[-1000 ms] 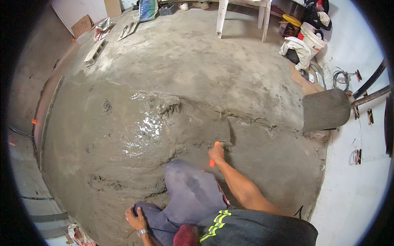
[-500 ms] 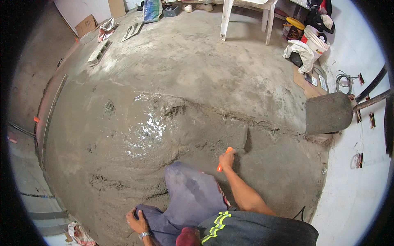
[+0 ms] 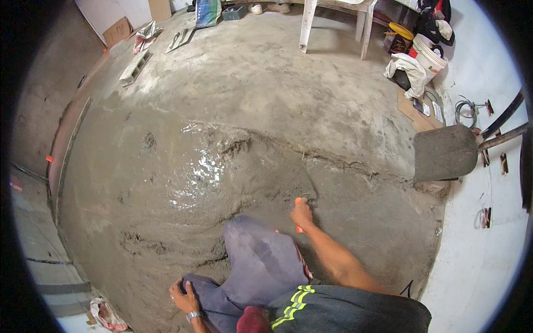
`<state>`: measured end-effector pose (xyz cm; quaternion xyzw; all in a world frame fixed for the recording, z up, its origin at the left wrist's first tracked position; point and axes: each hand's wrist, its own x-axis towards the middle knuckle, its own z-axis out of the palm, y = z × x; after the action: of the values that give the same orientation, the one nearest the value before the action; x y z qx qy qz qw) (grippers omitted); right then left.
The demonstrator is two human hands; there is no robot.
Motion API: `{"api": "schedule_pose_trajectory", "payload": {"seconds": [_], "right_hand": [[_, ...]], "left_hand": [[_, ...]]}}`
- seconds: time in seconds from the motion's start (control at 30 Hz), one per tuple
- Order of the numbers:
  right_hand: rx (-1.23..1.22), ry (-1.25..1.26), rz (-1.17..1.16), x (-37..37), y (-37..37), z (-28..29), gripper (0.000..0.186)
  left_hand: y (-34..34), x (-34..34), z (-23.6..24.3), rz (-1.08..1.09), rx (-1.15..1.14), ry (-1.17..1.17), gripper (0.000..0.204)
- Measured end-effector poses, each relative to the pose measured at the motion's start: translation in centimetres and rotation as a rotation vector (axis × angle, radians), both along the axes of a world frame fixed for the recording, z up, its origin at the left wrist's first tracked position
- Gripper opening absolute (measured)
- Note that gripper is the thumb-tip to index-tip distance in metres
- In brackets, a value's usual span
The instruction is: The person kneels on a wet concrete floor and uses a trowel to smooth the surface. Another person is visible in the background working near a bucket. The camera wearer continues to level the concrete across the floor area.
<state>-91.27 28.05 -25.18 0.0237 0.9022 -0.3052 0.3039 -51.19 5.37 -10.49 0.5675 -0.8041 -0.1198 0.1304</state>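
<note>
My right hand [image 3: 301, 213] is closed round the orange handle [image 3: 300, 228] of a trowel. The trowel's blade is smeared grey and hard to tell from the wet mortar [image 3: 261, 177] it lies against. Ahead of that hand, a ragged ridge marks where the wet layer meets the drier concrete floor [image 3: 288, 89]. My left hand [image 3: 185, 297], with a watch at the wrist, rests on my bent knee in grey trousers [image 3: 258, 250]. Its thumb and fingers are apart, and it holds no tool.
A mortar-coated shovel [image 3: 445, 152] leans at the right wall. Beyond it are a white bucket [image 3: 427, 58], cloths and cables. A white plastic chair [image 3: 333, 5] stands at the back. At far left lie a hollow block [image 3: 134, 67] and a long straight strip [image 3: 71, 150] along the mortar's edge.
My right hand has drawn the trowel leftward and slightly nearer, and its handle has turned more upright in the picture. My left hand has stayed on the knee.
</note>
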Motion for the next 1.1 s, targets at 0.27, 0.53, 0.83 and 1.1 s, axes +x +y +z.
{"api": "schedule_pose_trajectory", "payload": {"seconds": [0.27, 0.53, 0.83, 1.1], "right_hand": [[0.004, 0.001, 0.055, 2.5, -3.3, 0.3, 0.049], [0.009, 0.066, -0.193, 0.5, -8.0, -0.3, 0.05], [0.02, 0.04, 0.071, -0.5, -6.6, 1.3, 0.055], [0.021, -0.027, -0.017, -1.9, -6.6, 0.2, 0.054]], "left_hand": [[0.5, 0.6, 0.7, -0.003, -0.021, -0.012, 0.031], [0.7, 2.8, 0.5, 0.01, -0.049, 0.063, 0.033], [0.8, 2.0, 0.7, 0.03, 0.009, 0.096, 0.035], [0.5, 0.1, 0.7, -0.041, -0.031, 0.042, 0.032]]}}
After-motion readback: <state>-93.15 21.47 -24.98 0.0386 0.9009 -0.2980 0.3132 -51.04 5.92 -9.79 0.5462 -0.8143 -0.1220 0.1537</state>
